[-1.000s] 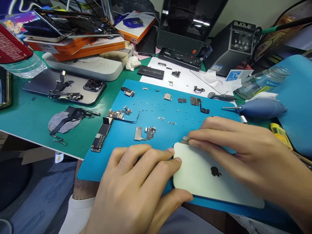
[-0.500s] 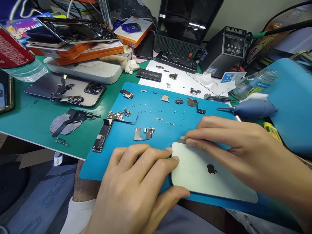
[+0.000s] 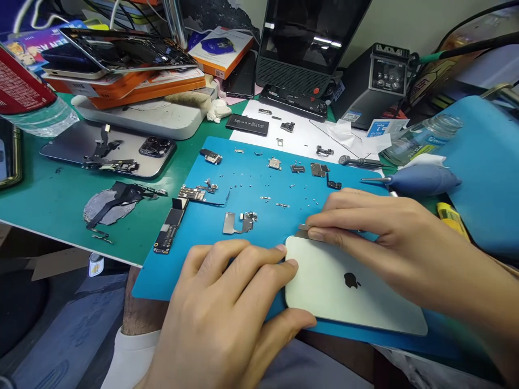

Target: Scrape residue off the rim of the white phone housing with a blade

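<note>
A white phone back housing (image 3: 348,289) with a dark logo lies face down on the blue mat (image 3: 251,183). My left hand (image 3: 231,319) grips its left end, fingertips on the top corner and thumb under the near edge. My right hand (image 3: 389,237) reaches across the far edge, fingers pinched on a small grey metal piece (image 3: 304,228) at the housing's top corner. Several tiny screws and small brackets lie scattered on the mat beyond.
A logic board (image 3: 170,229), flex parts and a shield plate (image 3: 230,222) lie on the mat's left. On the green mat: an opened phone (image 3: 109,148) and a peeled foil (image 3: 109,205). A blue air blower (image 3: 421,179), screwdriver (image 3: 360,161), bottle, soldering station (image 3: 381,75) and stacked boxes stand behind.
The view shifted slightly. My right hand's fingertips with the small metal piece crept a little left along the housing's far edge. My left hand kept its grip.
</note>
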A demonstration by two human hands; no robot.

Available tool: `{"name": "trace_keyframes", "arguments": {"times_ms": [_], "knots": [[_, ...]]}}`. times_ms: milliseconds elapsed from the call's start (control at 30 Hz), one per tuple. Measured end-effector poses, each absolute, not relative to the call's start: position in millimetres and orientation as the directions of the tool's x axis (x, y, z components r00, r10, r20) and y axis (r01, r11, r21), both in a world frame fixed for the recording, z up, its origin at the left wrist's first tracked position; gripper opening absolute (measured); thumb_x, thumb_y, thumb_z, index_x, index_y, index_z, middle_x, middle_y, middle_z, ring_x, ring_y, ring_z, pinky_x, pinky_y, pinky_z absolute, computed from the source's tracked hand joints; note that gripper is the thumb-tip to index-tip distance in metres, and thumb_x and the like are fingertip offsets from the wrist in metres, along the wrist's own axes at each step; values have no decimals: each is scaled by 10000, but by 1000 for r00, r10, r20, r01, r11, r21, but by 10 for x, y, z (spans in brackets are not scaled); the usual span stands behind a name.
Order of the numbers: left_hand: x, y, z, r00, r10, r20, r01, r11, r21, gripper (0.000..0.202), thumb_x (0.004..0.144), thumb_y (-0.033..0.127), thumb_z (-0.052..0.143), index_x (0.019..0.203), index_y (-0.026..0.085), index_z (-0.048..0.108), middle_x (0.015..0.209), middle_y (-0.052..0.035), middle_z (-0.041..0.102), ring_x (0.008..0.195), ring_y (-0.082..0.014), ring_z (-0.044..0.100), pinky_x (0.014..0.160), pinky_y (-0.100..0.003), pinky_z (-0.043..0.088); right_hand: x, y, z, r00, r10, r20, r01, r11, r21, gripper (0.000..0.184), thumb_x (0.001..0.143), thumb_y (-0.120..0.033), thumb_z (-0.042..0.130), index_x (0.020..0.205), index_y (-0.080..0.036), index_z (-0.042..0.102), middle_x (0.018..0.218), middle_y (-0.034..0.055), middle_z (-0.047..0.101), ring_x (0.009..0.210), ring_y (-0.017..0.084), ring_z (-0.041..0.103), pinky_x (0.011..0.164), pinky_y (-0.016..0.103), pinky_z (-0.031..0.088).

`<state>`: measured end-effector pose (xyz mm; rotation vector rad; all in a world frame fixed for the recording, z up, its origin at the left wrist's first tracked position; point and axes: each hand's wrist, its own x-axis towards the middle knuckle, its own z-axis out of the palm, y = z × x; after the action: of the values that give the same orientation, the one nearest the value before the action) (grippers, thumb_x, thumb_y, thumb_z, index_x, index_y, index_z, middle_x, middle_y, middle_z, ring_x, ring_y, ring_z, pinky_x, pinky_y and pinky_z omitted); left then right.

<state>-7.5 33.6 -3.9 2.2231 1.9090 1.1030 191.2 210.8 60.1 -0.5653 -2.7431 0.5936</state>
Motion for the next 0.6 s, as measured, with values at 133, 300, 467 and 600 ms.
{"name": "trace_keyframes", "arguments": {"times_ms": [133,300,467,600], "knots": [[-75,326,-34,3,872,489,853,-257,454,242,1097,493,757,1271,324,746,1264,116,838,1198,-151,690,985,-368,467,1907,2087,621,-881,446,158,339,828,-446,296,1137,-304,613,1008,-246,873,909,35,799,791,180,730,663,307,537],[-71,334,60,60,898,436,884,-251,395,414,1169,551,586,1467,266,620,1296,61,809,1182,-169,667,951,-362,485,1974,2005,585,-890,400,220,316,887,-335,247,1141,-237,611,1090,-223,852,1001,58,802,912,205,730,743,322,534],[-37,469,134,60,901,430,917,-220,333,649,1135,655,567,1618,231,476,1528,-68,723,1328,-298,628,1039,-454,470,2022,1939,546,-878,409,249,329,894,-305,232,1151,-216,613,1109,-184,840,980,73,764,924,219,683,791,334,522],[-72,540,42,196,872,448,904,-338,261,725,1042,660,744,1607,269,514,1433,-84,775,1236,-341,671,987,-478,456,2046,1879,496,-859,437,265,353,882,-313,189,1150,-237,655,1146,-183,836,1068,76,802,1006,219,710,899,345,553]]}}
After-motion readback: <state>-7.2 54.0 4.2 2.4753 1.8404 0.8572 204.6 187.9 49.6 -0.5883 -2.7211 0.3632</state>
